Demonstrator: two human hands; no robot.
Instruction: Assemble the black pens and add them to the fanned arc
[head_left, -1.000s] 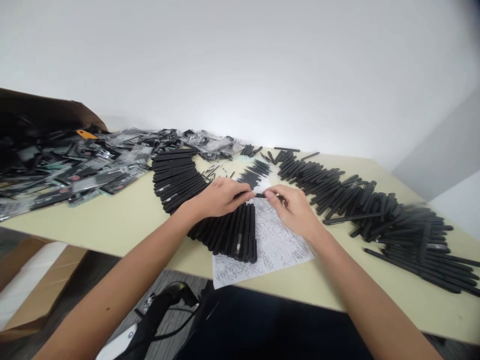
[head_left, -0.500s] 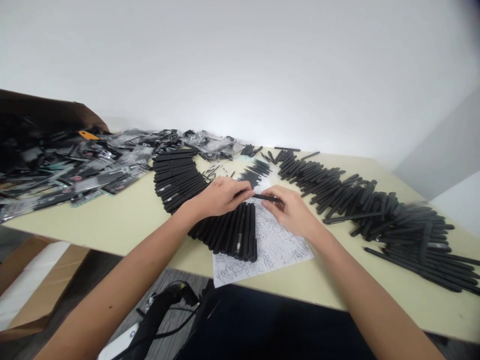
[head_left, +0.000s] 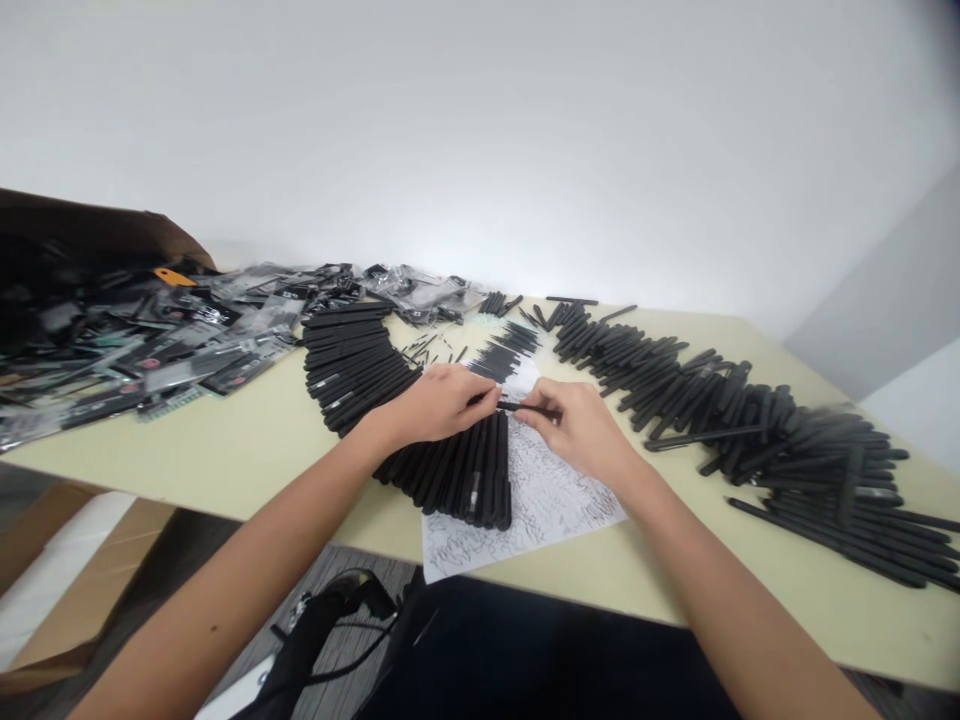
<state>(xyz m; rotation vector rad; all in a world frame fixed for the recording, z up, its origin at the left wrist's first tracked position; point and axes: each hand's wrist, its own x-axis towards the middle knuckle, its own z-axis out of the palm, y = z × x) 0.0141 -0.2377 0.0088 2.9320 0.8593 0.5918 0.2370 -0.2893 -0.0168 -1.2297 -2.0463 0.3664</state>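
Brown cardboard carton [head_left: 90, 225] spills plastic-wrapped packets [head_left: 187, 340] at far left, well away from a printed paper sheet [head_left: 525, 510] on a pale yellow tabletop [head_left: 225, 450]. Nearer the sheet, a curved fan of black pens [head_left: 352, 365] sweeps down to a tight block of pens [head_left: 457, 475] lying across the sheet's left side. Just above that block, the person's left hand [head_left: 439, 405], fingers curled and half closed, meets the end of 1 black pen [head_left: 525, 407]; whether it grips the pen cannot be told. The right hand [head_left: 581, 430] pinches that pen between thumb and fingers over the sheet's top edge. Right of the sheet, a long band of loose pens [head_left: 750, 440] lies in uneven, crossing rows. Risk: 1 careless sweep of the left wrist, so close to the block, could knock its pens out of line, and a slipped pinch could drop the held pen among them.
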